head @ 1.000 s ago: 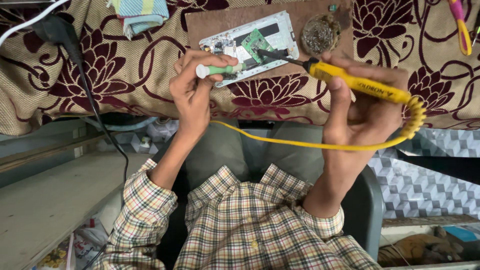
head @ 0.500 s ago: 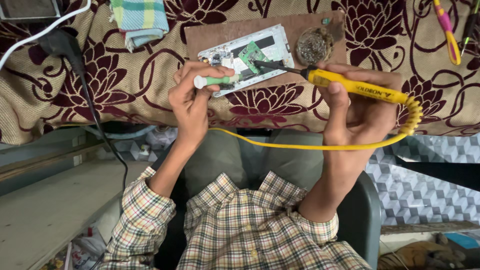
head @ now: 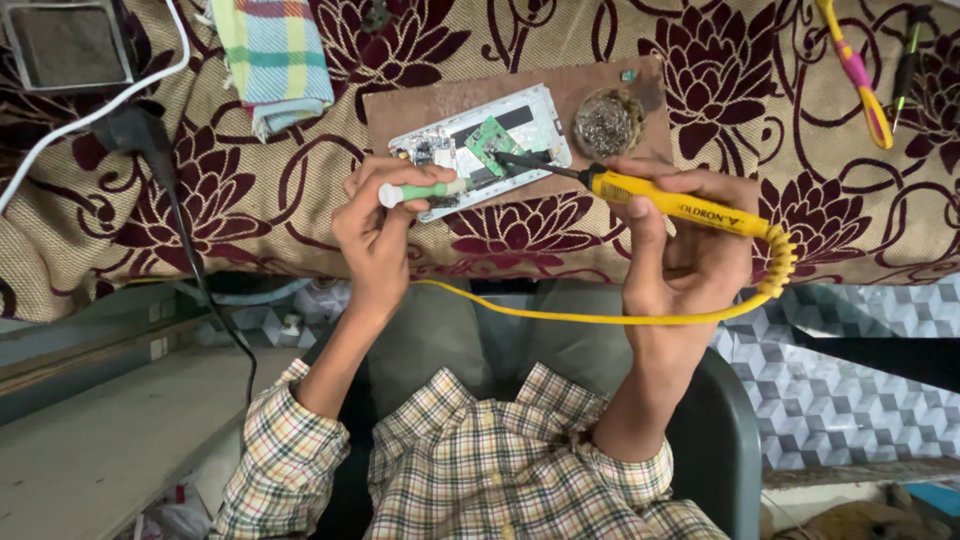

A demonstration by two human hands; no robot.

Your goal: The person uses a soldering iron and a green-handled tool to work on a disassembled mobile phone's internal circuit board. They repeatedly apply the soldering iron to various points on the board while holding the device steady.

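My left hand point(head: 375, 235) is shut on a small screwdriver with a green and white handle point(head: 415, 191), its tip at the near edge of an opened white device point(head: 525, 118). The device lies on a brown board point(head: 420, 105) and shows a green circuit board point(head: 490, 135). My right hand point(head: 690, 265) grips a yellow soldering iron point(head: 680, 205), whose dark tip rests on the device just beside the green circuit board. The iron's yellow cord point(head: 560, 315) loops below my hands.
A brass wool tip cleaner point(head: 605, 120) sits on the board's right end. On the floral cloth point(head: 250, 210) lie a folded checked cloth point(head: 272, 55), a yellow and pink tool point(head: 855, 70), a grey box point(head: 65, 40), a black cable point(head: 190, 250) and a white cable point(head: 90, 115).
The view has tipped, so the table sits lower in frame. Both hands keep their tools, and the iron's tip stays at the opened device.
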